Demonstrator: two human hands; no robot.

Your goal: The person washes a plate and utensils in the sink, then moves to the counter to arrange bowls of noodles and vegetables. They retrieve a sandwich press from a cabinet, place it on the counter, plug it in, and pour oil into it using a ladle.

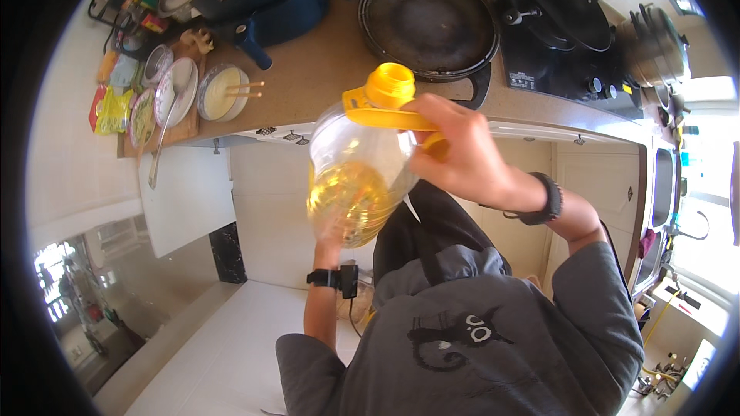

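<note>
A large clear plastic oil bottle (pixel 352 150), partly filled with yellow oil, is held tilted in front of my body. My right hand (pixel 462 153) is closed around its yellow handle, just below the yellow spout (pixel 393 84). At the bottle's lower end, my left hand (pixel 330 236) supports it; the fingers are mostly hidden or seen blurred through the plastic. The spout points toward the counter. Just beyond it lies a round dark griddle pan (pixel 428 23) with a black handle, its cooking surface bare.
A bowl of pale batter (pixel 222 92) with chopsticks stands on the left counter. Beside it, plates (pixel 179 89) and a ladle (pixel 162 144) rest on a wooden board (pixel 188 127). A dark blue appliance (pixel 272 6) sits behind. On the right are a black cooktop (pixel 555 75) and a wok (pixel 561 0).
</note>
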